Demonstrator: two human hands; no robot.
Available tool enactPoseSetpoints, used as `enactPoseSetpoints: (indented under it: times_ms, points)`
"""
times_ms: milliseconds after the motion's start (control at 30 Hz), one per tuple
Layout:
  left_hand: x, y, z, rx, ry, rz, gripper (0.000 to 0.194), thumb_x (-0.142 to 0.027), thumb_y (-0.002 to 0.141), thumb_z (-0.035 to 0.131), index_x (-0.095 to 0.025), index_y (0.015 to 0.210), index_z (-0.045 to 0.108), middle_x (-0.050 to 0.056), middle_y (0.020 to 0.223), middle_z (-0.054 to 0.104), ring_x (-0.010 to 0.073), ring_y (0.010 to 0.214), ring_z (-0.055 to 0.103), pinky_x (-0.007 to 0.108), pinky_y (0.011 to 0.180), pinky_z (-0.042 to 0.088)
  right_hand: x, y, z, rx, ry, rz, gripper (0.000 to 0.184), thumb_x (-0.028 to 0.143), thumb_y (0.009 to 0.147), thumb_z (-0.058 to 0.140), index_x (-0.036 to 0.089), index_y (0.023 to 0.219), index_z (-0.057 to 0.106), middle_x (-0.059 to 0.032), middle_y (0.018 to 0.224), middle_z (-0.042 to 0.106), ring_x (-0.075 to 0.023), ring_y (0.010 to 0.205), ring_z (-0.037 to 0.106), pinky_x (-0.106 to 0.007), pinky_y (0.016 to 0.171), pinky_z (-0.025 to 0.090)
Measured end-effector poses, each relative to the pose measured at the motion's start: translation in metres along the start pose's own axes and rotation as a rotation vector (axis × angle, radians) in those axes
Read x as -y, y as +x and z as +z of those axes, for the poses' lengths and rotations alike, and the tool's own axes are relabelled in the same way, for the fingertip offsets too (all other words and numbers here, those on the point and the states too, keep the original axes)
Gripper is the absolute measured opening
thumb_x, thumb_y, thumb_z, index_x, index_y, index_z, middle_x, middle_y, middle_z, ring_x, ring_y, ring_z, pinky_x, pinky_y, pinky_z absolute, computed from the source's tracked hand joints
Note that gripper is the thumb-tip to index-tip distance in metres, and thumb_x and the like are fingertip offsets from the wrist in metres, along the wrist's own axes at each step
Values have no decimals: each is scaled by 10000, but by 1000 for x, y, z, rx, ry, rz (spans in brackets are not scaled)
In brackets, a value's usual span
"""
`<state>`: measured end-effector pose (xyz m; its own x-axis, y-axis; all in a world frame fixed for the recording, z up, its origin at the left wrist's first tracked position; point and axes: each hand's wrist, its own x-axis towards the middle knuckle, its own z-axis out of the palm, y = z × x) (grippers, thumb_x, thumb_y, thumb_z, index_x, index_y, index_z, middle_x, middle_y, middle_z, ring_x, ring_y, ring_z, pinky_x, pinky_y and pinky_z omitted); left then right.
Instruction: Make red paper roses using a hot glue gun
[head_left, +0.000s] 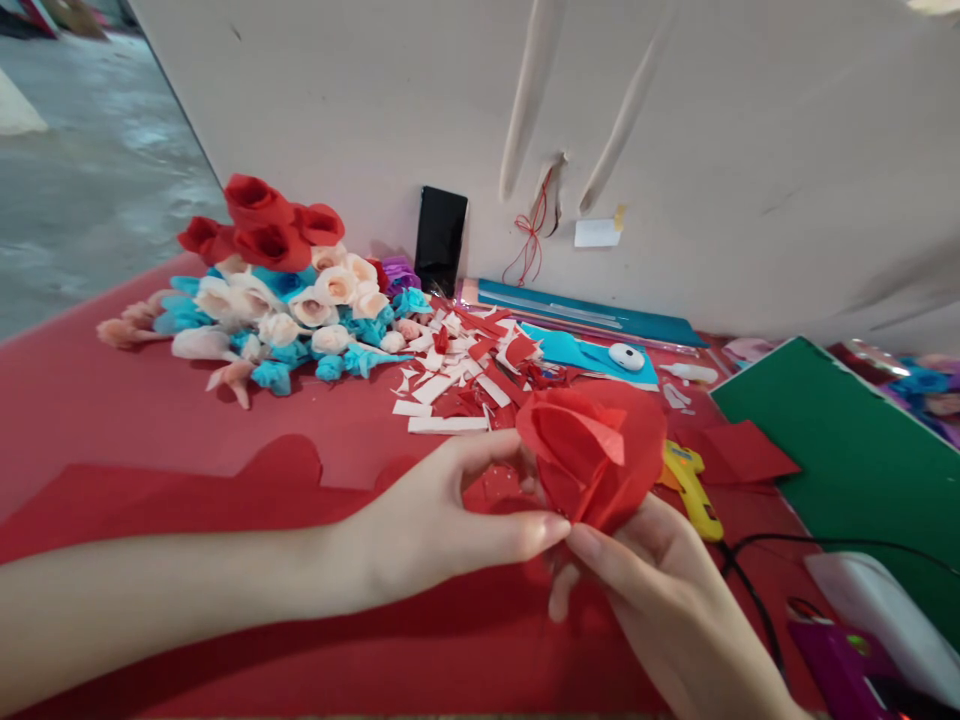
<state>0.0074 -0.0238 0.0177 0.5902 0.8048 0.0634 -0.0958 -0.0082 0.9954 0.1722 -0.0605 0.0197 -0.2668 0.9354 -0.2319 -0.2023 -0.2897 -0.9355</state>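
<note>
A red paper flower (592,450) with overlapping petals is held up over the red tabletop, its narrow base pointing down toward me. My left hand (465,520) pinches the base from the left with thumb and fingers. From the right, my right hand (645,570) grips the same base, the two thumb tips nearly meeting there. Some fingers of both hands are hidden behind the petals. Just right of the flower lies a yellow glue gun (691,490), and beyond the flower is a heap of red and white paper scraps (472,365).
Finished paper flowers (300,300) in red, cream and blue pile up at the back left. A black phone (441,240) leans on the wall. At right are a green board (840,450), a black cord (840,541) and a purple object (840,665). Red sheets (187,500) lie at left.
</note>
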Motion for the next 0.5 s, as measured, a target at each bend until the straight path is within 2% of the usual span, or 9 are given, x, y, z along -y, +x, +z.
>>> enactPoseSetpoints:
  times_ms: [167,300,433,500]
  points:
    - [0,1,0,-10,9,-4,117,-188,771,569,-197,885,587,-2,896,596,162,925,547,307,900,429,0,-1,0,23,16,1,64,224,787,612,179,824,636,2,744,607,-70,546,541,-183,507,490]
    - [-3,1,0,-9,-2,-42,42,-201,782,550,-182,815,568,-6,831,578,150,837,554,292,820,456,0,-2,-2,16,16,14,64,224,801,597,179,811,640,8,710,606,-67,533,551,-175,503,476]
    - [-5,0,0,35,-25,-56,112,-223,840,452,-167,792,537,-3,757,577,133,743,566,278,752,468,3,-3,-4,18,15,18,84,211,817,577,182,762,634,18,677,610,-64,524,574,-164,512,459]
    - [-4,-1,-1,-7,16,-22,82,-197,835,450,-172,809,523,-1,795,580,132,768,565,272,758,464,6,-3,-2,2,23,9,87,211,809,585,180,741,630,21,665,607,-66,519,576,-163,507,460]
